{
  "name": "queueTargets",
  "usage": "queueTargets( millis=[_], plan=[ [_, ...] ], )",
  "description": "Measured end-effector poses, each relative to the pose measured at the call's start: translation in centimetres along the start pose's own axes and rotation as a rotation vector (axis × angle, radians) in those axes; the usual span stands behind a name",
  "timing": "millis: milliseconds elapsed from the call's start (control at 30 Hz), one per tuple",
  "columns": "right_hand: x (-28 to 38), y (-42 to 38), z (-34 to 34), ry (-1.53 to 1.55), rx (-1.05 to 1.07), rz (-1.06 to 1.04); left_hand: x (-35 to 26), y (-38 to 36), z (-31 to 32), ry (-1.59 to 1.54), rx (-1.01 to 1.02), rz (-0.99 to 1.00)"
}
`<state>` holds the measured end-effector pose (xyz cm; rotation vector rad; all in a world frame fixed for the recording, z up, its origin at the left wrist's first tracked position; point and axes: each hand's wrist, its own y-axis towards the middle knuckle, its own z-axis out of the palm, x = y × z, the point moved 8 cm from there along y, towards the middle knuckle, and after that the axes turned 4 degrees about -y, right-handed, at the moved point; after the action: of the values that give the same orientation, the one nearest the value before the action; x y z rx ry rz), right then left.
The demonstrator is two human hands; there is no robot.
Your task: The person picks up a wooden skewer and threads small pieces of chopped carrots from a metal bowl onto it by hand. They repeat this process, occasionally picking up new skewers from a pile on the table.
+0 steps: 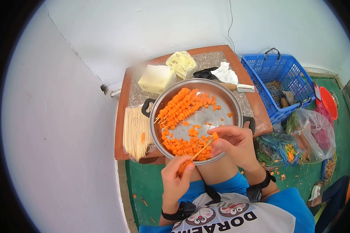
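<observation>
My left hand (pixel 175 178) is closed around the lower end of a bamboo skewer (pixel 202 151), with orange carrot pieces (pixel 182 167) bunched at its fingers. The skewer slants up to the right over the near rim of a wide steel pot (pixel 238 104). At its upper tip, my right hand (pixel 237 145) pinches a carrot cube (pixel 215 135) between thumb and fingers. Inside the pot, loose carrot cubes (pixel 182 146) lie along the near side. Several filled carrot skewers (pixel 179 106) are stacked at the pot's far left.
Bare bamboo skewers (pixel 135 132) lie in a bundle left of the pot. Behind it are a stack of napkins (pixel 156 79), a yellow packet (pixel 181 64) and a peeler (pixel 245 88). A blue crate (pixel 278 83) and plastic bags (pixel 313 134) stand on the green floor at right.
</observation>
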<state>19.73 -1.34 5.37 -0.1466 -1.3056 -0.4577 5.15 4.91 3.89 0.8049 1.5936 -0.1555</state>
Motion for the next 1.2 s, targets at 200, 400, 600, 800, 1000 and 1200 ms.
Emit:
queueTargets(
  millis=[200,400,600,800,1000,1200],
  plan=[
    [0.4,-0.2,0.3,0.059,0.005,-0.010,-0.9,0.0,0.0,0.080,0.027,0.170],
    [1.2,-0.2,0.6,-0.006,0.152,-0.125,1.5,-0.9,0.7,-0.309,0.171,-0.176],
    [1.8,-0.6,1.1,-0.072,0.197,-0.101,0.5,-0.5,0.7,-0.183,0.175,-0.056],
    [1.6,-1.1,1.4,-0.005,0.163,-0.046,-2.3,-0.7,0.3,0.199,0.012,0.445],
    [2.6,-1.0,1.7,-0.121,0.313,-0.202,1.9,-1.2,2.0,-0.592,0.429,-0.371],
    [2.3,-1.1,1.2,-0.155,0.173,-0.097,-1.2,-0.1,1.1,-0.010,0.137,0.158]
  ],
)
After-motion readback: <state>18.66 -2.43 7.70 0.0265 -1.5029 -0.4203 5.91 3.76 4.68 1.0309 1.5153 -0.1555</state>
